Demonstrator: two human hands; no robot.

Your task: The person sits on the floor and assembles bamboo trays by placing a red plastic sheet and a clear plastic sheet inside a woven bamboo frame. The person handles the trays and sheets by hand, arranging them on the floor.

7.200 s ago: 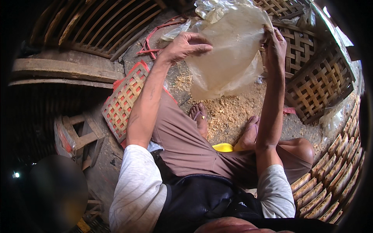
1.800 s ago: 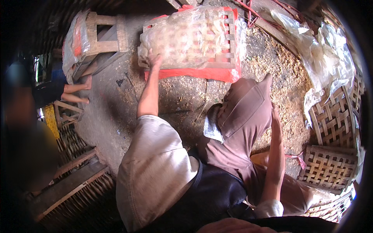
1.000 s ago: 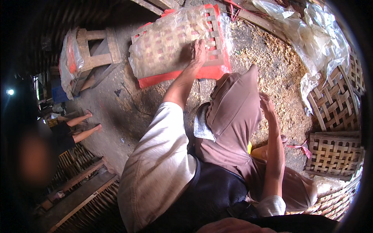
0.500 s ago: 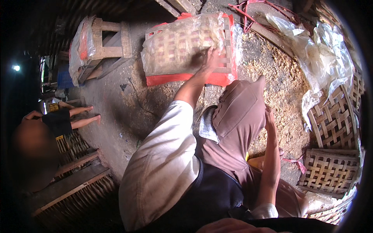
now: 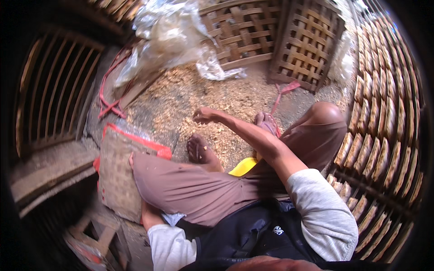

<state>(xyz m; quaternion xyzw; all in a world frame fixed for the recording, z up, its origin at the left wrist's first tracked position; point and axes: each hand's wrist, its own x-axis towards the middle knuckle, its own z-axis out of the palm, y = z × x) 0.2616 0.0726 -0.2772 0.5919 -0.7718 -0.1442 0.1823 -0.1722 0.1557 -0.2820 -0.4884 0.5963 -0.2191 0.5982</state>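
Observation:
My right hand (image 5: 205, 115) reaches forward over the floor, above scattered pale shavings or crumbs (image 5: 224, 131). Its fingers look curled in; whether anything small is in them does not show. Only the fingertips of my left hand (image 5: 131, 160) peek out beside my left knee. They lie at the near side of a woven bamboo tray (image 5: 116, 176), which has clear plastic over it and a red plastic sheet (image 5: 158, 149) sticking out from its edge. My knee hides the rest of that hand. Between my legs shows a smooth yellow object (image 5: 244, 167), its kind unclear.
Two woven bamboo trays (image 5: 306, 43) stand ahead, beside crumpled clear plastic (image 5: 169, 34). Racks of pale slices (image 5: 379, 144) line the right. Red cord (image 5: 108, 101) lies at the left, near a slatted rack (image 5: 58, 90). A wooden stool-like frame (image 5: 104, 239) stands lower left.
The view has swung to the right. My left hand has gone from the tray's top to its near side. My right hand has come away from my knee and stretches out over the floor.

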